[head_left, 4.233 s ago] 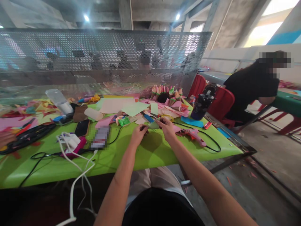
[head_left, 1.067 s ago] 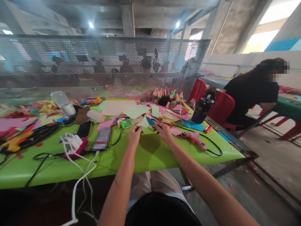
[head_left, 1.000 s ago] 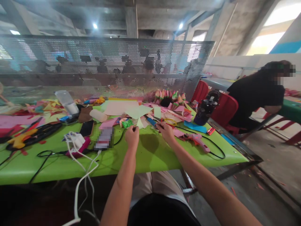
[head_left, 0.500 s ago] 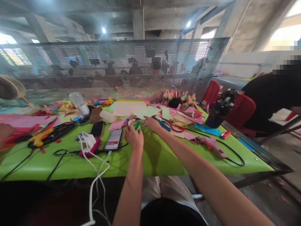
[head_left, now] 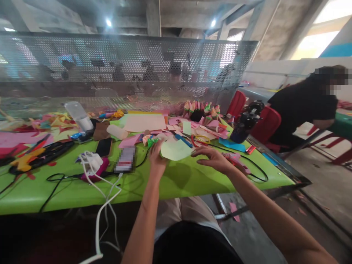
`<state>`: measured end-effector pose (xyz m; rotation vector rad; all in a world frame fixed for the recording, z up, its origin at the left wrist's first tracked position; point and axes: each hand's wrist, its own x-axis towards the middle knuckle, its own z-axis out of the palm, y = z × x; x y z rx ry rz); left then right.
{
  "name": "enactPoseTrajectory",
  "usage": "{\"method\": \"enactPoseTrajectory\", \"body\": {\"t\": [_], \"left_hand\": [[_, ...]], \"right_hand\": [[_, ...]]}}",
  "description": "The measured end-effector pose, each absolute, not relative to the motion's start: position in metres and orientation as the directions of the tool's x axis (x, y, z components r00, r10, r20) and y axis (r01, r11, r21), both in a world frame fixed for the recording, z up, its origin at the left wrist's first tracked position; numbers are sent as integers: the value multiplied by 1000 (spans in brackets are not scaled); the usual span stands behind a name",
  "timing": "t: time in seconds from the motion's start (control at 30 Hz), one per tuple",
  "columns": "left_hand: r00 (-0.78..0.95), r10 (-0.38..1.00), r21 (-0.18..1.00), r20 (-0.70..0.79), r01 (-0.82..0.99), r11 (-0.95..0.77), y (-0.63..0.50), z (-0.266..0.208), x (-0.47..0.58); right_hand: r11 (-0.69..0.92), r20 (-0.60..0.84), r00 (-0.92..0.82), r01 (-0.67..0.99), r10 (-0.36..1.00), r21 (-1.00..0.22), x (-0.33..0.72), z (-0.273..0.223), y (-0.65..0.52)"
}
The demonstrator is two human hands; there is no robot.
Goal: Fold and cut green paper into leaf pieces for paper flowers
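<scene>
My left hand (head_left: 156,156) pinches the left edge of a pale green sheet of paper (head_left: 176,149), held up over the table. Beyond that sheet's right edge, my right hand (head_left: 210,157) has its fingers spread and apparently holds nothing. Just behind my left hand sits a small green and peach paper piece (head_left: 150,140); whether it touches the hand I cannot tell. A phone with a lit screen (head_left: 125,159) lies to the left of that hand. The pink glue gun (head_left: 238,161) rests on the table past my right hand, partly hidden by it.
The green-covered table (head_left: 184,183) carries large paper sheets (head_left: 145,122), a cluster of paper cones (head_left: 202,110), a dark phone (head_left: 103,147) and a charger block (head_left: 93,163) with white cables. A perforated metal screen (head_left: 123,66) stands behind. A person in black (head_left: 299,99) sits at the right.
My right hand has drawn the pale green sheet off the papers toward me and opened. My left hand, earlier at the green and peach piece, now grips the sheet. The view has turned slightly right.
</scene>
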<state>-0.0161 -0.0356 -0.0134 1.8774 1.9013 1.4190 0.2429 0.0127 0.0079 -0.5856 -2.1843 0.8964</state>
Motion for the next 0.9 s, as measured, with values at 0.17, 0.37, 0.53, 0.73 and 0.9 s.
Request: {"method": "enactPoseTrajectory", "body": {"t": [0.17, 0.37, 0.53, 0.73, 0.9], "left_hand": [[84, 919, 451, 386, 851, -267, -85, -14, -2], [231, 910, 176, 343, 936, -304, -113, -2, 20], [271, 904, 47, 331, 952, -303, -118, 3, 37], [253, 909, 10, 331, 962, -271, -128, 4, 36], [263, 918, -12, 296, 962, -271, -129, 8, 31]], "right_hand": [[547, 356, -587, 182, 727, -817, 266, -15, -2], [709, 446, -559, 459, 699, -535, 266, -29, -24], [780, 511, -591, 513, 624, -359, 266, -34, -37], [730, 500, -533, 538, 682, -422, 274, -46, -33], [664, 454, -485, 543, 747, -513, 277, -43, -34]]}}
